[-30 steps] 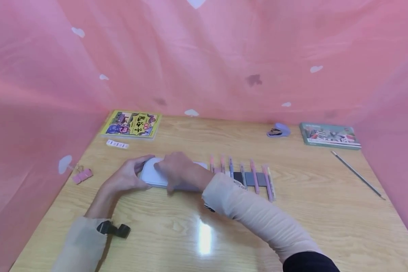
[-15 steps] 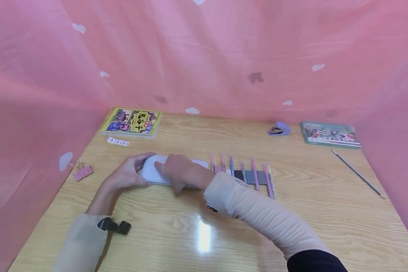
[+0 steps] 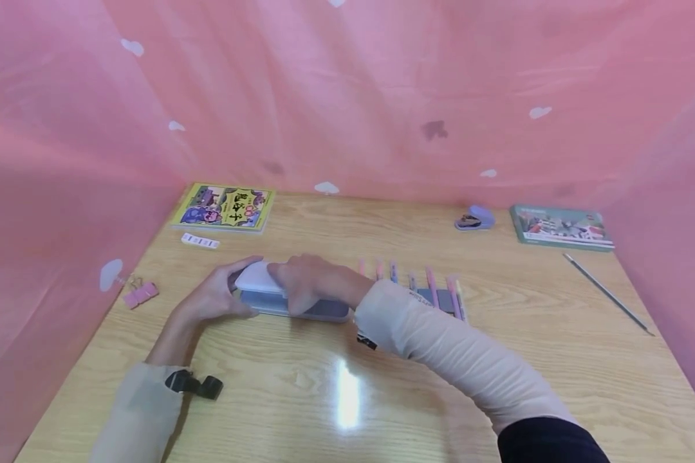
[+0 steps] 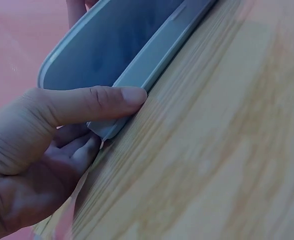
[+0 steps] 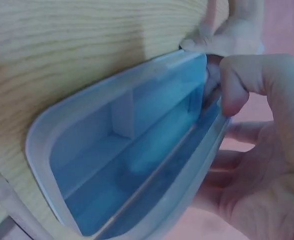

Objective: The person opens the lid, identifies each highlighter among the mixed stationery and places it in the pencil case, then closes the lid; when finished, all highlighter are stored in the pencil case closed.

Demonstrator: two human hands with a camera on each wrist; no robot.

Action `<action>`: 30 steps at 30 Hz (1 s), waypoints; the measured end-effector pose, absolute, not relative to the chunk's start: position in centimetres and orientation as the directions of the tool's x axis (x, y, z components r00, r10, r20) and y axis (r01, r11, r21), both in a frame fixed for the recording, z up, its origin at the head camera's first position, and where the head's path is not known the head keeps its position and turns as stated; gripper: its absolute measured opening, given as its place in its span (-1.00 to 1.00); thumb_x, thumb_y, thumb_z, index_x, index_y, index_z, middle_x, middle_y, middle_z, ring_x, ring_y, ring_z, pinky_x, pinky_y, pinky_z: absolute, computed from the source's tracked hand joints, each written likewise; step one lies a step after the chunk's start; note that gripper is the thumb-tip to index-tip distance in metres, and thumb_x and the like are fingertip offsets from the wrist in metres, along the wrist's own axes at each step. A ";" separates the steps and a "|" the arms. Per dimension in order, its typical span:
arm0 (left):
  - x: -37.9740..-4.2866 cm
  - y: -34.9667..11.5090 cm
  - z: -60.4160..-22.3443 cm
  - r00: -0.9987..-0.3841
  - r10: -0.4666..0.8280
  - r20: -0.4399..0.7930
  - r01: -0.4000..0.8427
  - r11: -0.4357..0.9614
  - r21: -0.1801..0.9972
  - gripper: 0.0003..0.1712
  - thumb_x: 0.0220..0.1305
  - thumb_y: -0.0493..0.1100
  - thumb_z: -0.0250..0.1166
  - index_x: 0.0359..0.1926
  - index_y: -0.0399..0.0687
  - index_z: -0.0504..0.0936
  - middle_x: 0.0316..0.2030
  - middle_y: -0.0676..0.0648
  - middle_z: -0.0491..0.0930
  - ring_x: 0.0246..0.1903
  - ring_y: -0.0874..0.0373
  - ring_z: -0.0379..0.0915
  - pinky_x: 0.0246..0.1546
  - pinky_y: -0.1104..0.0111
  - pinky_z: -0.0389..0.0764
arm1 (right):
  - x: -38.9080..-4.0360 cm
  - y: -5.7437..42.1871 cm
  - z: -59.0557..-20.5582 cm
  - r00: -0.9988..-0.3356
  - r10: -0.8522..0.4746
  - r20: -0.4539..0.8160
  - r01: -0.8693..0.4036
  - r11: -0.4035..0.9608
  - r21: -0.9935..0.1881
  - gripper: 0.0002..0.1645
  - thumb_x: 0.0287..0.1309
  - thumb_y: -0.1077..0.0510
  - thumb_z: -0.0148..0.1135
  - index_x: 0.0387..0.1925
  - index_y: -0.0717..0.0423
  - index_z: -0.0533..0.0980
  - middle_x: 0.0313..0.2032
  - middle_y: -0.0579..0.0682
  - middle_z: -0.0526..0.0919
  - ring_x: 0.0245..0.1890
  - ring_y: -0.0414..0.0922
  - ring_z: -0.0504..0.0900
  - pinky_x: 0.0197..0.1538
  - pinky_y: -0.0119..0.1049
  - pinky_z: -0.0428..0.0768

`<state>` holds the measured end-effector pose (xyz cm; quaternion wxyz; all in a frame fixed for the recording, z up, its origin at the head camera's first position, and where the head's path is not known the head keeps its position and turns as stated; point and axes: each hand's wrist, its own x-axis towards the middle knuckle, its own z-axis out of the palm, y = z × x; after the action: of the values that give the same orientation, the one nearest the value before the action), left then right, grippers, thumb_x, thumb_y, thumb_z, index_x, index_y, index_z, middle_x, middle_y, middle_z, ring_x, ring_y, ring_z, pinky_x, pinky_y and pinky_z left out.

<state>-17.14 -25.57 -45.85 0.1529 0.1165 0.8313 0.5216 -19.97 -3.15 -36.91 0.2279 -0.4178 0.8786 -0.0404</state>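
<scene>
A pale blue-white pencil case lies at the left centre of the table in the head view, its lid [image 3: 256, 276] tilted up from the base [image 3: 331, 312]. My left hand [image 3: 213, 297] holds the left end of the case; in the left wrist view the thumb [image 4: 104, 102] lies along the base's side wall, with fingers partly hidden beneath the corner. My right hand [image 3: 309, 283] pinches the lid's front edge, thumb inside and fingers behind it, as the right wrist view shows. Inside the base [image 5: 37, 137], a divider [image 5: 123, 114] is visible and no contents show.
Several pens [image 3: 432, 287] and dark flat blocks [image 3: 447, 300] lie just right of the case. Farther out are a book [image 3: 226, 207], a white strip [image 3: 200, 241], a pink binder clip [image 3: 141, 295], a purple stapler [image 3: 476, 218], a green box [image 3: 563, 228] and a pencil [image 3: 608, 294].
The pencil case's lid has gone from closed to partly raised, lifted by my right hand, and the inside now shows. My left hand has stayed at the left end.
</scene>
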 end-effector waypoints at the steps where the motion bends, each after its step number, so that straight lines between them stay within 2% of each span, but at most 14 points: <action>1: -17.1 -25.6 -45.9 -0.927 0.352 -0.130 0.034 0.423 0.905 0.31 -0.44 -0.27 0.61 0.42 0.15 0.14 0.27 -0.02 0.31 0.20 -0.03 0.28 0.29 0.05 0.30 | -20.2 -3.0 -36.8 -0.537 -0.762 -0.362 -0.715 0.639 -0.283 -0.13 -0.30 0.16 0.35 0.19 0.03 0.29 -0.37 -0.13 0.55 -0.45 -0.16 0.51 -0.42 -0.37 0.54; 4: -17.0 -25.6 -46.1 -0.927 0.357 -0.116 0.036 0.393 0.919 0.34 -0.43 -0.27 0.61 0.44 0.12 0.09 0.33 -0.05 0.24 0.30 -0.07 0.18 0.34 0.06 0.22 | -21.1 -1.9 -36.1 -0.526 -0.781 -0.336 -0.677 0.624 -0.390 -0.07 -0.27 0.17 0.33 0.29 0.09 0.27 -0.26 -0.07 0.59 -0.48 -0.14 0.47 -0.33 -0.37 0.53; 5: -17.0 -25.6 -46.1 -0.926 0.360 -0.115 0.037 0.389 0.920 0.35 -0.42 -0.26 0.62 0.45 0.12 0.07 0.37 -0.05 0.19 0.34 -0.06 0.12 0.37 0.08 0.18 | -21.4 -1.5 -35.8 -0.525 -0.787 -0.325 -0.656 0.617 -0.434 -0.07 -0.22 0.17 0.32 0.31 0.09 0.27 -0.20 -0.05 0.61 -0.42 -0.14 0.51 -0.33 -0.36 0.55; 8: -16.9 -25.7 -46.2 -0.917 0.383 -0.109 0.038 0.357 0.933 0.36 -0.38 -0.26 0.61 0.46 0.07 0.00 0.43 -0.08 0.06 0.41 -0.05 -0.04 0.40 0.14 0.07 | -22.4 0.0 -34.9 -0.532 -0.794 -0.294 -0.595 0.597 -0.538 -0.23 -0.02 0.17 0.23 0.30 0.07 0.31 0.01 0.03 0.59 -0.17 -0.11 0.59 -0.21 -0.36 0.57; 10: -16.9 -25.7 -46.2 -0.914 0.391 -0.108 0.036 0.343 0.939 0.38 -0.36 -0.24 0.61 0.47 0.05 -0.04 0.44 -0.09 0.02 0.41 -0.04 -0.06 0.41 0.17 0.06 | -23.1 0.9 -34.5 -0.535 -0.803 -0.264 -0.583 0.577 -0.573 -0.38 0.12 0.20 0.11 0.27 0.10 0.36 -0.04 0.06 0.62 -0.12 -0.12 0.59 -0.16 -0.34 0.59; 11: -16.9 -25.8 -46.3 -0.912 0.395 -0.109 0.032 0.334 0.942 0.39 -0.36 -0.24 0.61 0.48 0.05 -0.06 0.45 -0.09 0.00 0.41 -0.04 -0.07 0.41 0.18 0.05 | -23.4 1.3 -34.3 -0.546 -0.801 -0.244 -0.586 0.574 -0.572 -0.45 0.17 0.22 0.06 0.24 0.10 0.39 0.01 0.05 0.61 -0.03 -0.12 0.58 -0.09 -0.33 0.59; 13: -16.8 -25.8 -46.3 -0.912 0.396 -0.108 0.025 0.317 0.948 0.40 -0.35 -0.23 0.61 0.48 0.05 -0.10 0.45 -0.09 -0.02 0.41 -0.04 -0.07 0.41 0.19 0.05 | -24.0 2.0 -34.2 -0.576 -0.792 -0.203 -0.606 0.580 -0.544 -0.53 0.27 0.23 -0.04 0.20 0.11 0.44 0.01 0.03 0.61 -0.21 -0.10 0.60 -0.06 -0.31 0.56; 15: -16.8 -25.9 -46.3 -0.914 0.390 -0.111 0.017 0.311 0.950 0.41 -0.34 -0.21 0.60 0.48 0.07 -0.13 0.46 -0.07 -0.04 0.42 -0.03 -0.07 0.41 0.21 0.05 | -24.6 2.4 -34.4 -0.621 -0.769 -0.151 -0.625 0.602 -0.497 -0.58 0.33 0.22 -0.09 0.17 0.13 0.47 0.00 0.03 0.63 -0.21 -0.08 0.60 0.04 -0.24 0.56; 16: -16.8 -25.9 -46.3 -0.915 0.387 -0.113 0.012 0.306 0.952 0.42 -0.33 -0.21 0.60 0.48 0.06 -0.14 0.46 -0.06 -0.04 0.42 -0.03 -0.08 0.41 0.22 0.05 | -24.9 2.5 -34.7 -0.651 -0.748 -0.125 -0.629 0.625 -0.463 -0.60 0.35 0.20 -0.08 0.15 0.11 0.49 0.09 0.02 0.58 -0.09 -0.06 0.60 0.08 -0.21 0.55; 18: -16.8 -26.0 -46.3 -0.916 0.384 -0.117 0.003 0.298 0.954 0.41 -0.31 -0.21 0.60 0.48 0.05 -0.16 0.46 -0.06 -0.03 0.42 -0.03 -0.08 0.41 0.22 0.04 | -25.4 2.7 -35.3 -0.706 -0.705 -0.073 -0.627 0.669 -0.400 -0.62 0.36 0.19 -0.07 0.12 0.08 0.52 0.07 0.01 0.60 -0.07 -0.02 0.61 0.11 -0.15 0.54; 20: -16.8 -26.0 -46.3 -0.916 0.382 -0.119 0.000 0.297 0.955 0.41 -0.30 -0.21 0.59 0.49 0.05 -0.17 0.45 -0.06 -0.01 0.42 -0.03 -0.08 0.41 0.22 0.04 | -26.0 2.7 -36.0 -0.757 -0.653 -0.027 -0.605 0.716 -0.348 -0.64 0.36 0.16 -0.04 0.08 0.04 0.55 0.06 -0.01 0.61 0.10 -0.04 0.55 0.17 -0.13 0.52; 22: -16.8 -25.9 -46.2 -0.918 0.376 -0.123 -0.003 0.305 0.952 0.41 -0.29 -0.21 0.59 0.49 0.06 -0.17 0.44 -0.05 0.03 0.41 -0.02 -0.06 0.41 0.22 0.04 | -26.6 2.6 -36.6 -0.796 -0.605 0.000 -0.572 0.752 -0.328 -0.66 0.35 0.16 -0.01 0.05 0.01 0.57 0.05 -0.02 0.62 0.10 -0.03 0.54 0.14 -0.12 0.53; 25: -16.5 -25.7 -45.8 -0.923 0.363 -0.125 0.002 0.331 0.944 0.41 -0.30 -0.19 0.59 0.49 0.06 -0.17 0.42 -0.06 0.09 0.41 -0.04 -0.03 0.42 0.16 0.05 | -27.4 2.2 -37.6 -0.827 -0.562 0.019 -0.534 0.774 -0.341 -0.68 0.35 0.15 0.00 0.01 0.00 0.59 0.05 -0.02 0.62 0.09 -0.04 0.55 0.12 -0.14 0.54; 30: -16.3 -25.4 -45.4 -0.931 0.346 -0.120 0.028 0.395 0.918 0.44 -0.33 -0.17 0.61 0.48 -0.02 -0.18 0.40 -0.13 0.12 0.38 -0.12 0.02 0.41 0.06 0.05 | -28.4 1.5 -39.0 -0.836 -0.548 0.036 -0.521 0.771 -0.367 -0.68 0.33 0.18 0.00 0.00 0.03 0.60 0.04 0.00 0.63 0.08 -0.02 0.55 0.15 -0.14 0.54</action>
<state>-16.30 -25.45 -45.36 0.1474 0.1137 0.8221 0.5381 -28.45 1.54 -39.04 0.0368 -0.2842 0.9402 -0.1842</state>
